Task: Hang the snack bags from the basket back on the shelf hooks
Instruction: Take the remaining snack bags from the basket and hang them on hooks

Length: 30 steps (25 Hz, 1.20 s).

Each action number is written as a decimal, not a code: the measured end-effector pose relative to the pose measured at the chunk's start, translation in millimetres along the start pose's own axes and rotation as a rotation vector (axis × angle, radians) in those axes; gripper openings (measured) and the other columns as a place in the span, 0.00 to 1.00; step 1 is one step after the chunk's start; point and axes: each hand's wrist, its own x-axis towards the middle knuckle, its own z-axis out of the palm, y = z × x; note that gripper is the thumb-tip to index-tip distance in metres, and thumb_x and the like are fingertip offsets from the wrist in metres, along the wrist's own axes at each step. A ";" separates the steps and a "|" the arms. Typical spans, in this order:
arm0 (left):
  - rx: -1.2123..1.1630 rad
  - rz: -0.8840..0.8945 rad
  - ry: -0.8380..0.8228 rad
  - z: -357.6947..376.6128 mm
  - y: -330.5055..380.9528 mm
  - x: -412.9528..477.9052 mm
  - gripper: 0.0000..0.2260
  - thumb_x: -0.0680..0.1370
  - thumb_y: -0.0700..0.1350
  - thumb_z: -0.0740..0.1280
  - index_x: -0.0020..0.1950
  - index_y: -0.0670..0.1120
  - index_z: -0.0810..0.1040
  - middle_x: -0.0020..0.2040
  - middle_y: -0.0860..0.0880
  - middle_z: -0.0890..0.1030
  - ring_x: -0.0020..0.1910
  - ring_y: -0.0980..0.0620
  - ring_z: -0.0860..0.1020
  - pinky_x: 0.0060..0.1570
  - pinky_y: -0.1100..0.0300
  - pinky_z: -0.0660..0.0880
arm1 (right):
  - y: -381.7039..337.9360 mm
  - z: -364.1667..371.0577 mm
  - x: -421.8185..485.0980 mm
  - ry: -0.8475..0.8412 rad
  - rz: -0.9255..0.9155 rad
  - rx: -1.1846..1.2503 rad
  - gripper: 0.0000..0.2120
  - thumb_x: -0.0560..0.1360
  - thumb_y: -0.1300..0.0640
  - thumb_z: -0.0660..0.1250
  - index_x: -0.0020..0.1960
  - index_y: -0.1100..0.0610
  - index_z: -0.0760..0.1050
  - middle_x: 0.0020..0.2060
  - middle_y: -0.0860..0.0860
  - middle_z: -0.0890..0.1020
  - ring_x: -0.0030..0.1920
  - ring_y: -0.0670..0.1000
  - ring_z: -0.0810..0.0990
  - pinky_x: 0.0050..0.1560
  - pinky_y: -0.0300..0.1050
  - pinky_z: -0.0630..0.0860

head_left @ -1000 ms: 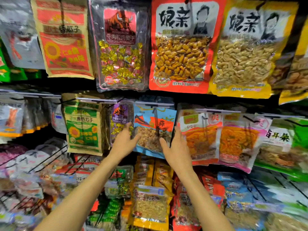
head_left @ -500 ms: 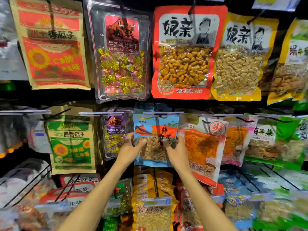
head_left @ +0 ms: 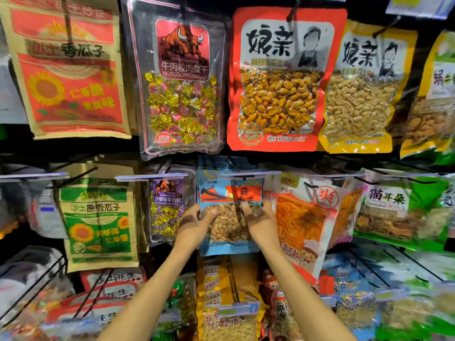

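Both hands are on the bag! Our left hand (head_left: 194,227) pinches the left edge of the blue plastic snack bag with the clear window of peanuts (head_left: 230,247). The thumb lies across the window and the other fingers are tucked behind, out of sight. Our right hand (head_left: 261,225) mirrors it on the right edge, thumb on the front just under the label's red band. Both forearms reach up and forward from below, palms turned in toward each other, and the bag hangs square between them.

Now the bag itself. It is on the middle row, its top edge up at the pale price strip on the tip of the black wire hook (head_left: 243,178). We cannot tell if the hole is over the wire, because the strip hides it. We judge this to be the seating step.

To do it well, we want the bag level and the hole lined up on the wire. Then comes a straight push back along the hook, both sides together, so nothing twists or tears at the hole. A light grip at the edges will do, with no crushing of the nuts.

Looking outward, a clear bag of gold-wrapped sweets with a purple label (head_left: 167,210) hangs just to the left. A white-and-orange snack bag (head_left: 300,217) hangs close against our right hand. We need to slide in between them without knocking either loose. The basket is out of view.
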 end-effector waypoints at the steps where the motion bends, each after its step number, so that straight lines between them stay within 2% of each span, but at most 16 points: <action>1: 0.008 -0.003 0.029 1.1 1.8 -1.1 0.33 0.74 0.67 0.63 0.69 0.45 0.72 0.68 0.45 0.76 0.63 0.44 0.76 0.60 0.50 0.75 | -1.1 -1.3 -0.1 -0.014 0.002 -0.005 0.26 0.72 0.34 0.65 0.52 0.55 0.66 0.41 0.56 0.77 0.45 0.57 0.78 0.43 0.50 0.73; 2: 0.007 0.009 0.070 3.3 1.6 -1.8 0.29 0.77 0.64 0.64 0.69 0.45 0.71 0.66 0.45 0.76 0.63 0.43 0.76 0.57 0.52 0.75 | -0.7 -1.9 0.6 -0.030 0.003 0.011 0.26 0.72 0.33 0.65 0.53 0.54 0.65 0.39 0.55 0.77 0.43 0.57 0.78 0.42 0.49 0.72; 4: 0.046 0.079 0.146 7.7 0.3 -9.0 0.21 0.79 0.58 0.64 0.65 0.46 0.69 0.54 0.49 0.79 0.56 0.42 0.79 0.41 0.56 0.73 | 0.4 -1.0 1.3 -0.089 0.012 0.016 0.27 0.73 0.32 0.64 0.57 0.53 0.64 0.38 0.52 0.74 0.42 0.57 0.78 0.41 0.47 0.70; 5: 0.073 0.101 0.179 9.9 1.2 -14.1 0.19 0.80 0.56 0.65 0.65 0.47 0.67 0.50 0.52 0.77 0.52 0.43 0.80 0.37 0.58 0.70 | -0.1 -1.5 -0.2 -0.123 0.021 -0.004 0.29 0.75 0.34 0.63 0.63 0.54 0.64 0.40 0.53 0.74 0.46 0.59 0.79 0.42 0.46 0.69; 6: 0.094 0.122 0.207 12.0 2.6 -19.8 0.21 0.80 0.55 0.65 0.68 0.49 0.64 0.52 0.53 0.75 0.51 0.44 0.80 0.37 0.58 0.70 | 2.0 -0.9 0.2 -0.151 0.038 -0.021 0.32 0.77 0.36 0.62 0.70 0.57 0.62 0.44 0.53 0.75 0.51 0.61 0.79 0.44 0.44 0.68; 9: 0.147 0.172 0.243 17.7 0.8 -23.6 0.34 0.78 0.55 0.67 0.78 0.48 0.54 0.72 0.46 0.64 0.59 0.43 0.78 0.50 0.53 0.77 | 2.5 -1.3 -2.1 -0.203 0.053 0.010 0.37 0.79 0.40 0.63 0.77 0.60 0.56 0.61 0.57 0.80 0.64 0.58 0.77 0.51 0.41 0.69; 11: 0.091 0.096 0.192 15.2 1.3 -21.7 0.38 0.78 0.56 0.68 0.80 0.46 0.50 0.77 0.44 0.59 0.68 0.42 0.72 0.60 0.52 0.73 | 1.4 0.9 -2.3 -0.227 0.058 0.062 0.38 0.78 0.39 0.64 0.78 0.59 0.54 0.67 0.55 0.76 0.68 0.57 0.74 0.57 0.41 0.71; 12: 0.011 0.054 0.144 13.6 1.0 -20.1 0.38 0.78 0.55 0.68 0.80 0.46 0.50 0.78 0.44 0.60 0.71 0.44 0.69 0.63 0.53 0.71 | -1.5 1.8 -4.2 -0.234 0.074 0.094 0.39 0.77 0.38 0.64 0.78 0.59 0.54 0.68 0.52 0.74 0.69 0.56 0.73 0.59 0.42 0.70; 16: -0.116 0.009 0.015 11.1 4.2 -23.6 0.34 0.79 0.56 0.66 0.79 0.49 0.53 0.77 0.48 0.64 0.74 0.47 0.66 0.64 0.56 0.67 | -5.5 1.5 -10.1 -0.211 0.104 0.192 0.33 0.74 0.34 0.65 0.71 0.52 0.63 0.63 0.52 0.79 0.66 0.55 0.76 0.63 0.51 0.74; 18: -0.100 0.014 -0.027 8.4 4.5 -25.8 0.33 0.80 0.57 0.64 0.79 0.49 0.53 0.78 0.50 0.62 0.74 0.48 0.66 0.60 0.59 0.67 | -7.2 -0.9 -10.6 -0.220 0.119 0.164 0.39 0.71 0.30 0.64 0.72 0.54 0.63 0.61 0.52 0.80 0.63 0.55 0.78 0.61 0.53 0.75; 22: -0.031 0.044 -0.113 -7.2 0.3 -25.0 0.34 0.81 0.56 0.63 0.80 0.48 0.48 0.76 0.49 0.66 0.71 0.47 0.70 0.55 0.61 0.68 | -23.0 -10.3 -26.5 -0.231 0.138 -0.037 0.27 0.80 0.41 0.60 0.70 0.59 0.65 0.56 0.46 0.73 0.62 0.52 0.75 0.53 0.41 0.69; 24: 0.089 0.118 -0.159 -15.3 -6.4 -25.7 0.35 0.81 0.58 0.61 0.80 0.46 0.48 0.73 0.44 0.71 0.66 0.46 0.75 0.51 0.60 0.69 | -27.1 -15.8 -35.5 -0.233 0.134 -0.153 0.22 0.81 0.45 0.61 0.66 0.61 0.66 0.52 0.48 0.73 0.60 0.54 0.77 0.50 0.41 0.68; 26: 0.249 0.198 -0.170 -21.1 -12.0 -29.8 0.34 0.81 0.60 0.59 0.79 0.41 0.54 0.69 0.41 0.74 0.58 0.46 0.78 0.47 0.58 0.73 | -26.1 -22.5 -43.5 -0.283 0.125 -0.268 0.17 0.80 0.47 0.64 0.60 0.58 0.66 0.46 0.47 0.74 0.49 0.50 0.77 0.46 0.44 0.70; 28: 0.456 0.246 -0.129 -28.0 -14.7 -37.7 0.32 0.81 0.60 0.59 0.77 0.40 0.58 0.59 0.42 0.77 0.54 0.45 0.79 0.43 0.54 0.76 | -26.2 -29.6 -54.0 -0.371 0.111 -0.461 0.16 0.79 0.47 0.66 0.56 0.57 0.66 0.42 0.50 0.75 0.42 0.50 0.76 0.41 0.45 0.71; 29: 0.582 0.261 -0.102 -31.9 -14.1 -43.2 0.31 0.81 0.60 0.59 0.77 0.42 0.59 0.55 0.42 0.77 0.54 0.44 0.79 0.43 0.54 0.76 | -27.8 -33.6 -59.2 -0.403 0.107 -0.555 0.19 0.79 0.46 0.66 0.59 0.59 0.68 0.47 0.53 0.77 0.46 0.52 0.78 0.42 0.46 0.72; 30: 0.696 0.270 -0.087 -35.0 -12.2 -48.3 0.30 0.81 0.61 0.58 0.76 0.44 0.60 0.56 0.42 0.77 0.56 0.42 0.78 0.47 0.52 0.77 | -29.1 -37.3 -63.1 -0.412 0.089 -0.643 0.23 0.78 0.44 0.66 0.64 0.59 0.68 0.53 0.54 0.77 0.51 0.55 0.79 0.45 0.47 0.75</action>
